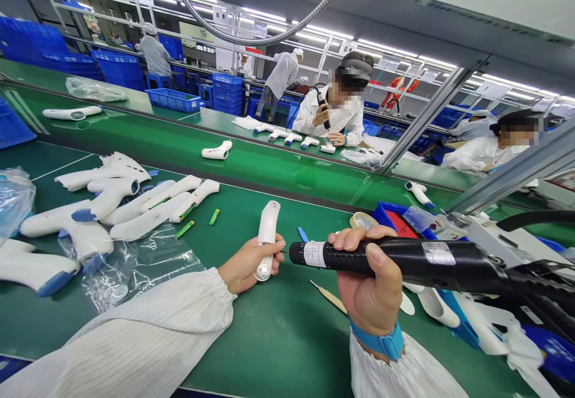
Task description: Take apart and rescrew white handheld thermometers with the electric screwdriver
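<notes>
My left hand [252,261] grips a white handheld plastic housing [268,224], shaped like a thermometer gun, near its lower end. It stands roughly upright in my view, over the green bench. In my right hand [371,284] is a black electric screwdriver [404,260], held level with its bit toward the left. The bit's tip is close to my left fingertips; whether it touches anything I cannot tell. A blue strap [380,341] circles my right wrist. Below the screwdriver lies a thin tool with a wooden handle [331,299].
At left lie several white gun-shaped housings [96,206], a clear plastic bag [148,260] and green batteries [184,229]. A blue bin [387,215] and tape roll [363,221] sit at right. Beyond runs a green conveyor [269,161]; a co-worker [332,105] works across it.
</notes>
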The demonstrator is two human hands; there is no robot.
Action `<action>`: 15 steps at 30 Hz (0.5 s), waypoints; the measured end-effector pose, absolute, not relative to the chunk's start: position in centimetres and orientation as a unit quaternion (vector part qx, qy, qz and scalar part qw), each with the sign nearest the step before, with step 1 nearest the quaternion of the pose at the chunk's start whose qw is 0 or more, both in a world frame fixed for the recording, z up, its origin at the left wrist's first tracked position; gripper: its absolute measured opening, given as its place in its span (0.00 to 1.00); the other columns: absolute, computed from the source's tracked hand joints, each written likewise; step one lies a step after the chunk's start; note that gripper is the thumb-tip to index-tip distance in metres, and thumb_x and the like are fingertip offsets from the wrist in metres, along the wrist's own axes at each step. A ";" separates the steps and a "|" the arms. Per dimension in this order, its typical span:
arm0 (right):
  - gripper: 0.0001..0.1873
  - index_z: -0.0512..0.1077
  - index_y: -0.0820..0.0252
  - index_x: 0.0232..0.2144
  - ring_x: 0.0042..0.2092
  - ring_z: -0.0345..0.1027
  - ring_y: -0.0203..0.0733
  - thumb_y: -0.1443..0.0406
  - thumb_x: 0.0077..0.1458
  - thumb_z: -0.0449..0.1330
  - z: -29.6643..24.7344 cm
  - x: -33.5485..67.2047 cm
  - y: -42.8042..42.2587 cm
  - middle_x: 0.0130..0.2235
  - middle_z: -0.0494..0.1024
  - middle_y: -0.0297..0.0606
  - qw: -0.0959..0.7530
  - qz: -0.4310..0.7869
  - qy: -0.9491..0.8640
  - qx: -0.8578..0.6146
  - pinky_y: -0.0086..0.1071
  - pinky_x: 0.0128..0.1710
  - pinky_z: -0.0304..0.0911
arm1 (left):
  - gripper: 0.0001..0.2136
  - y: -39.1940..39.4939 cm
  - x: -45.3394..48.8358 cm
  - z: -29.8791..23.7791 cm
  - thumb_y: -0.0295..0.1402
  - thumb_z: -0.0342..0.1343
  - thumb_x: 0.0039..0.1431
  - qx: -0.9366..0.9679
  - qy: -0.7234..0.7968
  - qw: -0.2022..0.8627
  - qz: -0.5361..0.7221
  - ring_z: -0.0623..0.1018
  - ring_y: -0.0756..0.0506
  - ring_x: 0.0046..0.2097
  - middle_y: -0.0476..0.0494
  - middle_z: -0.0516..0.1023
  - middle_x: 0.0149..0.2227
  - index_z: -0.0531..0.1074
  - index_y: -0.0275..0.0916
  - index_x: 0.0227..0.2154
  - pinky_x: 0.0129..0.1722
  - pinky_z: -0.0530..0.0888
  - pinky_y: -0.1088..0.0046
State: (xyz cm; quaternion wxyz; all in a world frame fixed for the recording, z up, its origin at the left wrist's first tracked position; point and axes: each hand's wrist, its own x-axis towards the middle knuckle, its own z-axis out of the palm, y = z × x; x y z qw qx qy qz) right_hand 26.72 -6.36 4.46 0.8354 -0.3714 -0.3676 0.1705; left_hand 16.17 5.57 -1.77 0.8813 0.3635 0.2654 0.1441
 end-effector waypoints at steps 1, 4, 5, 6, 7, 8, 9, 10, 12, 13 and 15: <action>0.06 0.62 0.55 0.31 0.28 0.62 0.36 0.66 0.48 0.56 4.5 26.7 -6.4 0.24 0.68 0.27 0.837 0.169 -0.367 -0.370 0.38 0.37 0.60 | 0.09 5.6 16.2 -1.7 0.32 0.60 0.49 0.362 0.267 0.881 0.144 0.65 0.56 0.18 0.49 0.69 0.21 0.65 0.35 0.31 0.17 0.63 0.81; 0.06 0.62 0.55 0.31 0.28 0.61 0.35 0.66 0.48 0.56 4.7 26.5 -6.5 0.24 0.68 0.27 0.842 0.162 -0.366 -0.362 0.38 0.36 0.60 | 0.13 5.6 16.2 -1.5 0.41 0.53 0.54 0.342 0.279 0.885 0.150 0.65 0.56 0.17 0.49 0.69 0.22 0.66 0.34 0.32 0.16 0.63 0.79; 0.06 0.62 0.55 0.31 0.28 0.61 0.35 0.65 0.48 0.56 4.7 26.4 -6.5 0.24 0.68 0.27 0.843 0.163 -0.365 -0.361 0.38 0.36 0.60 | 0.15 5.6 16.3 -1.5 0.43 0.51 0.55 0.332 0.284 0.887 0.149 0.65 0.55 0.16 0.49 0.68 0.21 0.66 0.34 0.33 0.16 0.63 0.78; 0.06 0.62 0.55 0.31 0.28 0.61 0.35 0.65 0.47 0.56 4.6 26.3 -6.5 0.24 0.67 0.27 0.843 0.165 -0.364 -0.361 0.38 0.36 0.60 | 0.16 5.6 16.3 -1.5 0.44 0.48 0.56 0.325 0.287 0.889 0.147 0.66 0.54 0.16 0.49 0.67 0.20 0.67 0.34 0.33 0.16 0.64 0.77; 0.06 0.62 0.54 0.31 0.28 0.61 0.36 0.65 0.47 0.56 4.6 26.2 -6.4 0.24 0.67 0.27 0.841 0.168 -0.364 -0.363 0.38 0.35 0.61 | 0.17 5.6 16.4 -1.6 0.45 0.47 0.57 0.320 0.288 0.891 0.144 0.66 0.53 0.16 0.50 0.66 0.19 0.67 0.34 0.33 0.16 0.64 0.77; 0.07 0.62 0.54 0.31 0.28 0.62 0.36 0.65 0.47 0.56 4.5 26.1 -6.4 0.24 0.67 0.27 0.838 0.169 -0.366 -0.366 0.38 0.35 0.61 | 0.17 5.6 16.4 -1.7 0.45 0.46 0.57 0.320 0.287 0.892 0.141 0.66 0.53 0.16 0.50 0.65 0.18 0.67 0.33 0.33 0.16 0.65 0.76; 0.07 0.62 0.54 0.31 0.28 0.62 0.36 0.65 0.47 0.56 4.4 26.0 -6.3 0.24 0.68 0.27 0.836 0.171 -0.368 -0.370 0.39 0.35 0.61 | 0.17 5.6 16.4 -1.8 0.45 0.46 0.57 0.324 0.285 0.892 0.138 0.66 0.53 0.16 0.51 0.65 0.18 0.67 0.34 0.32 0.16 0.65 0.76; 0.07 0.62 0.54 0.31 0.28 0.62 0.36 0.66 0.47 0.56 4.3 25.9 -6.3 0.24 0.68 0.27 0.834 0.171 -0.371 -0.372 0.39 0.35 0.61 | 0.17 5.5 16.4 -1.9 0.45 0.46 0.57 0.328 0.281 0.892 0.136 0.66 0.52 0.16 0.51 0.65 0.17 0.67 0.34 0.32 0.16 0.65 0.76; 0.07 0.62 0.54 0.31 0.28 0.62 0.36 0.66 0.47 0.55 4.2 25.8 -6.2 0.24 0.68 0.27 0.833 0.170 -0.373 -0.373 0.39 0.36 0.61 | 0.17 5.4 16.4 -2.0 0.45 0.46 0.57 0.335 0.270 0.893 0.129 0.66 0.52 0.16 0.50 0.66 0.17 0.67 0.34 0.32 0.16 0.65 0.76; 0.06 0.62 0.54 0.31 0.28 0.62 0.36 0.66 0.47 0.55 4.1 25.8 -6.2 0.24 0.68 0.27 0.833 0.171 -0.372 -0.371 0.39 0.36 0.61 | 0.17 5.3 16.4 -2.0 0.45 0.46 0.58 0.337 0.265 0.895 0.125 0.66 0.52 0.16 0.50 0.66 0.17 0.67 0.34 0.32 0.16 0.65 0.76; 0.06 0.62 0.54 0.31 0.28 0.62 0.36 0.66 0.48 0.55 4.1 25.8 -6.1 0.24 0.68 0.27 0.835 0.170 -0.371 -0.369 0.39 0.36 0.61 | 0.16 5.2 16.3 -2.0 0.45 0.45 0.58 0.340 0.259 0.897 0.116 0.66 0.52 0.16 0.50 0.66 0.16 0.66 0.35 0.32 0.16 0.64 0.76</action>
